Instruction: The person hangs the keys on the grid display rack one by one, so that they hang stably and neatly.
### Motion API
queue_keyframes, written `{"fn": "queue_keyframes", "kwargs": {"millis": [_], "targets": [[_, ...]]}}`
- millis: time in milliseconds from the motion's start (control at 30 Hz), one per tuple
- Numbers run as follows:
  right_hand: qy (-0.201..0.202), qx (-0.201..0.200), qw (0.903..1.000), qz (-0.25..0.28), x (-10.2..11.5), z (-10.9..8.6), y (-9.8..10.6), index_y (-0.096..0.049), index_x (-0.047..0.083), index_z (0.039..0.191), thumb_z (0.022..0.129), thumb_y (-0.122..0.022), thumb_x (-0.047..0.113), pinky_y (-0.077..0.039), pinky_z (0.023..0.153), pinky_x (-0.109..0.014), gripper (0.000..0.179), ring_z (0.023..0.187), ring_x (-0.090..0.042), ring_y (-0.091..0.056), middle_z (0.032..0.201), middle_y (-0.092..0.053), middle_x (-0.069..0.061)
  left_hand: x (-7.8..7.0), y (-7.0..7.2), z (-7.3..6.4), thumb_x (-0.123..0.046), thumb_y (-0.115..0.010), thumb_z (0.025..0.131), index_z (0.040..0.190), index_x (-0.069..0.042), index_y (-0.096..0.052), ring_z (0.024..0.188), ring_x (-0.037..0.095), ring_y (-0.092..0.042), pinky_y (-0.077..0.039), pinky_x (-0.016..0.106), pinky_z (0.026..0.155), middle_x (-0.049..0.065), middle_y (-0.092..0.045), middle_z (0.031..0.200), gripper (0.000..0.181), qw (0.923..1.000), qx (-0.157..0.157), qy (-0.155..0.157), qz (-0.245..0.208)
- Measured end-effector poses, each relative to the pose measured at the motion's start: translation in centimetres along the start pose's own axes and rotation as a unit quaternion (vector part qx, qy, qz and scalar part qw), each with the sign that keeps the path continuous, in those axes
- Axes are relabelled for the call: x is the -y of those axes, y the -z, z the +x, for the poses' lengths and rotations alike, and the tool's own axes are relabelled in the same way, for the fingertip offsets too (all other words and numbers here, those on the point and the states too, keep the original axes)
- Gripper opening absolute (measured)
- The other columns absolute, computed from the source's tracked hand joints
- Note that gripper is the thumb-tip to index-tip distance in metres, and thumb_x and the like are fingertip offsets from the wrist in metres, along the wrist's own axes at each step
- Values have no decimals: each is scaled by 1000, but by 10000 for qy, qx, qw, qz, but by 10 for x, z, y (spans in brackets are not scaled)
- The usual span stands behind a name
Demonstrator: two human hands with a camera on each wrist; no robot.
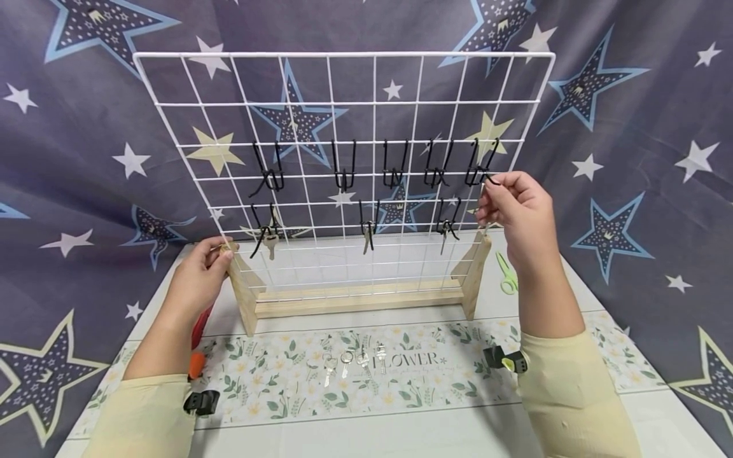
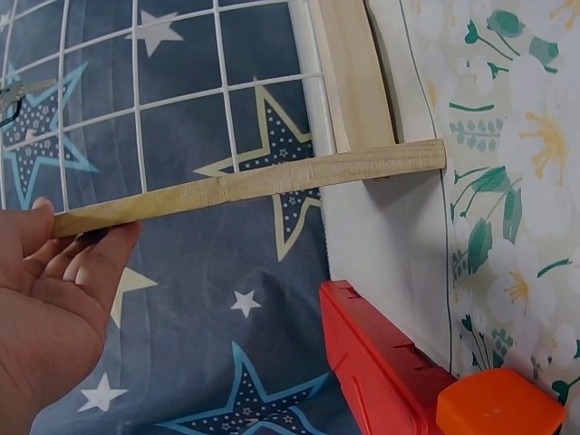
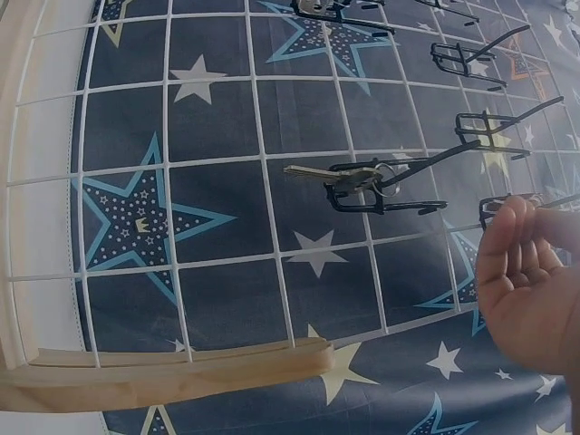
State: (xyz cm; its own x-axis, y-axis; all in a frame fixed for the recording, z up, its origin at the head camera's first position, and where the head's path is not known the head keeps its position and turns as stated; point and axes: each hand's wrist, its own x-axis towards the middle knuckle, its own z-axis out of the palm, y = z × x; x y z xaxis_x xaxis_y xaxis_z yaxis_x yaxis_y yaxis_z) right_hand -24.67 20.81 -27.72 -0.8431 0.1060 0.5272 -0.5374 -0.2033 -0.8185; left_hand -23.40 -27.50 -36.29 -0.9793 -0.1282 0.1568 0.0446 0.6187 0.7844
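Note:
A white wire grid [image 1: 375, 102] stands upright in a wooden stand [image 1: 361, 305]. My left hand [image 1: 197, 277] pinches the top of the stand's left wooden upright [image 2: 236, 186] between thumb and fingers. At the right end of the upper row, my right hand [image 1: 518, 213] has its fingers curled at a black hook [image 1: 478, 168], pinching a small metallic piece that looks like a key, mostly hidden by the fingers. Keys hang on the lower hooks, one key [image 3: 335, 176] showing near the right hand. More keys [image 1: 346, 362] lie on the floral mat [image 1: 401, 394].
Green-handled scissors [image 1: 506, 275] lie behind my right forearm. A red case [image 2: 381, 362] and an orange object [image 2: 498, 403] sit by the left upright. Other black hooks [image 1: 343, 172] hang along the grid, before a star-patterned curtain [image 1: 618, 159].

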Motion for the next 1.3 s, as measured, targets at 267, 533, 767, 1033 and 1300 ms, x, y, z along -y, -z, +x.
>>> {"fn": "queue_keyframes", "kwargs": {"millis": [267, 533, 767, 1033, 1300], "targets": [[-38, -239, 9991, -360, -3, 5, -3, -62, 6, 92, 97, -59, 4, -58, 50, -22, 5, 56, -15, -60, 72, -61, -8, -1, 0, -1, -38, -38, 106, 149, -8, -37, 130, 32, -52, -50, 45, 103, 15, -52, 144, 52, 10000, 33, 3, 30], [-124, -500, 9973, -516, -3, 10, -4, -60, 2, 93, 94, -66, 10, -57, 47, -23, 10, 53, -15, -60, 71, -60, -8, -1, 0, 0, -38, -39, 106, 148, -8, -38, 129, 31, -52, -51, 43, 102, 14, -53, 144, 51, 10000, 14, -58, 17], [-159, -614, 9966, -528, -4, 12, -5, -60, 2, 93, 92, -68, 12, -57, 45, -23, 13, 51, -14, -61, 69, -60, -7, -1, 1, 0, -40, -38, 106, 149, -9, -37, 131, 32, -51, -50, 46, 103, 16, -51, 145, 53, 10000, 67, 21, 17], [-73, -719, 9957, -586, -5, 7, -4, -60, 2, 96, 92, -69, 14, -58, 47, -23, 15, 51, -13, -60, 68, -61, -7, 0, 1, -1, -42, -37, 106, 150, -11, -35, 131, 33, -51, -50, 48, 104, 16, -50, 146, 54, 9999, 83, 122, 56], [246, -617, 9977, -162, -5, -5, -4, -60, -1, 92, 92, -69, 9, -56, 44, -25, 14, 50, -17, -59, 66, -59, -10, 1, 1, 0, -43, -37, 106, 150, -11, -36, 131, 34, -50, -49, 49, 104, 17, -49, 146, 55, 9998, 76, 164, 66]]}}
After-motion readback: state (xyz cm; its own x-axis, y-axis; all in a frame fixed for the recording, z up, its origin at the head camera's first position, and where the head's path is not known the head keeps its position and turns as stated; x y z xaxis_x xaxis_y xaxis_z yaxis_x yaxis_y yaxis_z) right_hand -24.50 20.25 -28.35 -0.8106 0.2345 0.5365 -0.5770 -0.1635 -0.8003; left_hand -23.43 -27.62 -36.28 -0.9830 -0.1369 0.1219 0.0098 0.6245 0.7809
